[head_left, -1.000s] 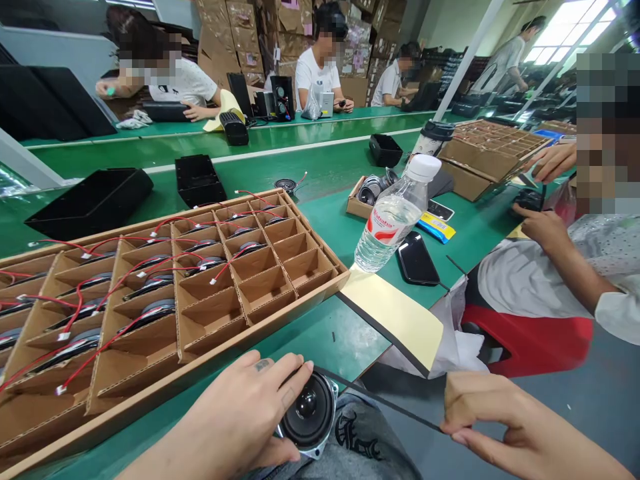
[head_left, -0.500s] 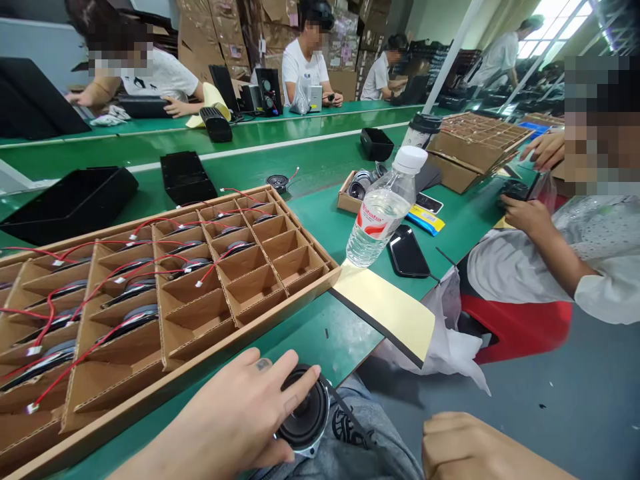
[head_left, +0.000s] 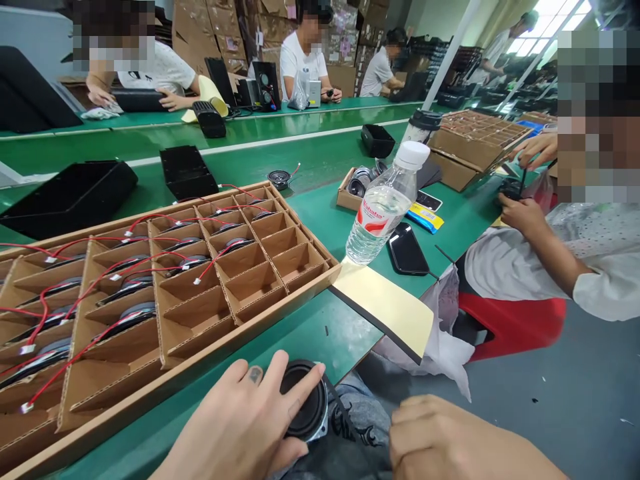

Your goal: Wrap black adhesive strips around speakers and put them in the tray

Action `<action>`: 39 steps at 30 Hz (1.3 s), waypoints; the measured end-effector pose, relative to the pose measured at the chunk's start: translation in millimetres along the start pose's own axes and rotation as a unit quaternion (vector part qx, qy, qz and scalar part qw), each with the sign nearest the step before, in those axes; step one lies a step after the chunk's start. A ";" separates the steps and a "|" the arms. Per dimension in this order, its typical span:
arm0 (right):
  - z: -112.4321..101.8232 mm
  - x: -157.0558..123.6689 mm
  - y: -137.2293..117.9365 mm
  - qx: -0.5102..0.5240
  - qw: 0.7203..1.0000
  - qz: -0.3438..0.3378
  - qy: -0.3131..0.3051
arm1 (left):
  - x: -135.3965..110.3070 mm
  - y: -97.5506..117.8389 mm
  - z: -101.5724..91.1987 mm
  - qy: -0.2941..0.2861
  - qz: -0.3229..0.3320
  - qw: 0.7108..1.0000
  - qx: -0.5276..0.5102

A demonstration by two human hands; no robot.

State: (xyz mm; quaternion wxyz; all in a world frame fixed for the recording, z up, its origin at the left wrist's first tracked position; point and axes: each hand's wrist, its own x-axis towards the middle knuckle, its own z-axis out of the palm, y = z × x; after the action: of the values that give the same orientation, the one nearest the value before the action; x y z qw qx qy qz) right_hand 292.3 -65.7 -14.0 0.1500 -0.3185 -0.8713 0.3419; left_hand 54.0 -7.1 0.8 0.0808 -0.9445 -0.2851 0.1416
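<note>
My left hand (head_left: 245, 413) holds a round black speaker driver (head_left: 311, 403) with a metal frame at the table's near edge. Its thumb is at the lower side and the index fingertip presses on the upper rim. From that fingertip a narrow black strip (head_left: 341, 408) runs down to the right, toward my right hand (head_left: 435, 433). That hand is closed in a fist, its fingertips hidden, with the strip's far end apparently in it. Close by, a yellow backing sheet (head_left: 385, 303) with a black strip along its edge lies partly over the table edge.
A divided cardboard tray (head_left: 200, 337) with several wired speakers fills the left. A water bottle (head_left: 380, 207), a black phone (head_left: 407, 250) and a small box of speakers (head_left: 347, 197) stand beyond the sheet. Black housings (head_left: 185, 173) lie behind the tray. A co-worker (head_left: 595, 247) sits at right.
My right fist has moved left and slightly up, closer to the speaker. My left hand and the speaker have shifted slightly in view, with the index finger still on the rim.
</note>
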 end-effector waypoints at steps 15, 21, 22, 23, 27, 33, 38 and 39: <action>-53.3 44.4 41.9 0.006 0.968 -0.038 0.247 | -0.5 -38.1 9.3 -0.086 -0.084 0.954 -0.276; -63.7 62.2 38.9 0.026 0.963 -0.077 0.257 | -16.0 -57.6 27.2 -0.051 -0.020 0.865 -0.498; -65.6 65.6 38.4 0.033 0.963 -0.078 0.257 | -16.5 -56.3 28.7 -0.035 -0.025 0.858 -0.511; -67.6 69.0 38.1 0.039 0.963 -0.078 0.255 | -16.8 -53.8 30.9 -0.019 -0.034 0.855 -0.518; -73.2 79.1 39.7 0.053 0.965 -0.076 0.244 | -17.8 -36.1 52.9 0.060 -0.101 0.868 -0.482; -67.2 74.5 57.2 0.075 0.972 -0.051 0.215 | -22.9 -21.4 95.5 0.195 -0.070 0.919 -0.336; -54.9 61.0 74.8 0.086 0.976 0.000 0.199 | -29.4 -25.6 100.4 0.222 -0.037 0.924 -0.309; -52.5 58.7 77.4 0.089 0.976 0.010 0.197 | -30.2 -26.4 100.7 0.223 -0.036 0.925 -0.304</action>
State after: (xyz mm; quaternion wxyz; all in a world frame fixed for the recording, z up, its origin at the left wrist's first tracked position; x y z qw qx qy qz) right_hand 308.3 42.8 -27.1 0.3431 -0.3736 -0.7875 0.3500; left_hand -15.3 5.0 -81.6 -0.1436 -0.9200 -0.3230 -0.1694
